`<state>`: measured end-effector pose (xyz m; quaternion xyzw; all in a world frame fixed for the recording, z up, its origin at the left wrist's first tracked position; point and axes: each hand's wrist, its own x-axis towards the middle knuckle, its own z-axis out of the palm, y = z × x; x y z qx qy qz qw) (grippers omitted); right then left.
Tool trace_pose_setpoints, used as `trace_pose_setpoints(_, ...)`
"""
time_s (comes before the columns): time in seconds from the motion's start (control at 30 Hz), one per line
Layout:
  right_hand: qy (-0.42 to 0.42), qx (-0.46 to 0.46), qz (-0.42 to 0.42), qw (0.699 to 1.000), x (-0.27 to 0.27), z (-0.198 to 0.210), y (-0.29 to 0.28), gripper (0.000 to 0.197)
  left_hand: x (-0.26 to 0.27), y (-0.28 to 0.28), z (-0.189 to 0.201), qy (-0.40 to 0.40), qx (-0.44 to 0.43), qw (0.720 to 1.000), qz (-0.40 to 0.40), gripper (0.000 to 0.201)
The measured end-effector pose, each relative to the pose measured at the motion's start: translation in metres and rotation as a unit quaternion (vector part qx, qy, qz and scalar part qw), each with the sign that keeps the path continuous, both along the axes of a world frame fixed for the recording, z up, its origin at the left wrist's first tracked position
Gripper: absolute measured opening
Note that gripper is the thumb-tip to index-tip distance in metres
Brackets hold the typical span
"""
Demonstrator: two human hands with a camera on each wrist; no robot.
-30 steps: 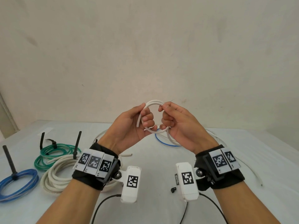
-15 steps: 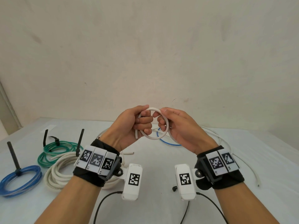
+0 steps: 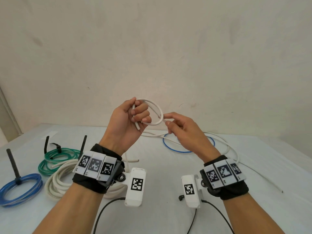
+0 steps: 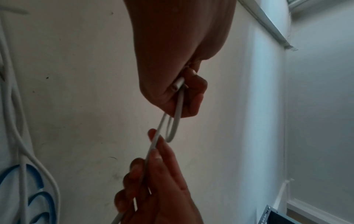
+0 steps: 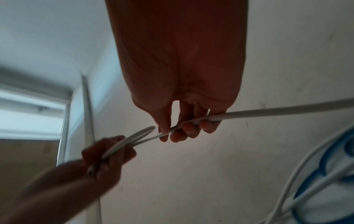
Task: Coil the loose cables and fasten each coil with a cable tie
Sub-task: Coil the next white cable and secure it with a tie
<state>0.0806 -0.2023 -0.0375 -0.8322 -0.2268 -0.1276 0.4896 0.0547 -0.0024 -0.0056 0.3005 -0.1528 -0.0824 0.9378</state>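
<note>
I hold a thin white cable (image 3: 156, 112) up in front of the wall, bent into one small loop. My left hand (image 3: 136, 115) grips the loop and the cable's cut end (image 3: 137, 127), which pokes out below my fingers. My right hand (image 3: 168, 123) pinches the same cable (image 5: 249, 112) just right of the loop, between thumb and curled fingers. In the left wrist view the loop (image 4: 173, 128) hangs narrow below my left fist, with my right fingers (image 4: 153, 153) on the strand. The rest of the white cable (image 3: 233, 149) trails loose over the table behind my right wrist.
A loose blue cable (image 3: 170, 148) lies on the white table (image 3: 168, 166) under my right hand. At the left lie three coils tied with black cable ties: a blue coil (image 3: 20, 190), a green coil (image 3: 55, 157) and a thick white coil (image 3: 57, 181).
My hands have drawn apart. The left hand rose and keeps the loop; the right hand slid out along the cable to the right and now pinches it beside the loop.
</note>
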Motion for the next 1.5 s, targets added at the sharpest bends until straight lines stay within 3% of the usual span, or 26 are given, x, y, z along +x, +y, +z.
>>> trace_pose_setpoints(0.2, -0.026, -0.113, -0.004, 0.993, -0.004, -0.005, 0.009, 0.030, 0.006, -0.006, -0.007, -0.026, 0.044, 0.992, 0.113, 0.030)
trace_pose_setpoints(0.37, -0.053, -0.190, -0.005, 0.980, -0.007, -0.005, 0.016, 0.031, 0.011, -0.007, -0.010, -0.061, 0.100, 0.980, 0.160, 0.030)
trace_pose_setpoints(0.5, -0.037, -0.152, -0.025, 0.987, -0.002, -0.004, 0.006, 0.021, 0.009, 0.001, -0.005, -0.079, 0.133, 0.967, 0.201, 0.030)
trace_pose_setpoints(0.67, -0.057, -0.067, -0.087, 0.992, 0.004, -0.008, -0.003, 0.005, 0.004, 0.013, -0.005, -0.051, 0.167, 0.968, 0.180, 0.032)
trace_pose_setpoints(0.77, -0.082, -0.081, -0.109, 0.987, 0.006, -0.013, 0.001, 0.010, 0.003, 0.011, -0.007, -0.031, 0.174, 0.971, 0.164, 0.032)
trace_pose_setpoints(0.93, -0.087, -0.139, -0.068, 0.984, 0.002, -0.009, 0.005, 0.009, 0.007, 0.002, -0.006, -0.044, 0.137, 0.977, 0.157, 0.031)
trace_pose_setpoints(1.03, -0.117, -0.174, -0.043, 0.977, -0.004, -0.003, 0.008, 0.006, 0.011, -0.005, -0.015, -0.059, 0.240, 0.943, 0.223, 0.022)
trace_pose_setpoints(1.17, -0.150, -0.209, -0.020, 0.966, -0.010, 0.002, 0.015, 0.020, 0.006, -0.016, -0.027, -0.132, 0.462, 0.829, 0.285, 0.010)
trace_pose_setpoints(1.27, -0.158, -0.212, -0.012, 0.964, -0.010, 0.002, 0.016, 0.019, 0.007, -0.017, -0.036, -0.161, 0.536, 0.788, 0.257, 0.010)
trace_pose_setpoints(1.37, -0.125, -0.168, -0.004, 0.978, -0.009, 0.005, 0.010, 0.018, 0.007, -0.012, -0.037, -0.142, 0.563, 0.784, 0.218, 0.001)
trace_pose_setpoints(1.5, -0.086, -0.103, 0.023, 0.991, -0.013, 0.011, 0.006, 0.017, 0.008, -0.004, -0.033, -0.096, 0.527, 0.829, 0.160, 0.034)
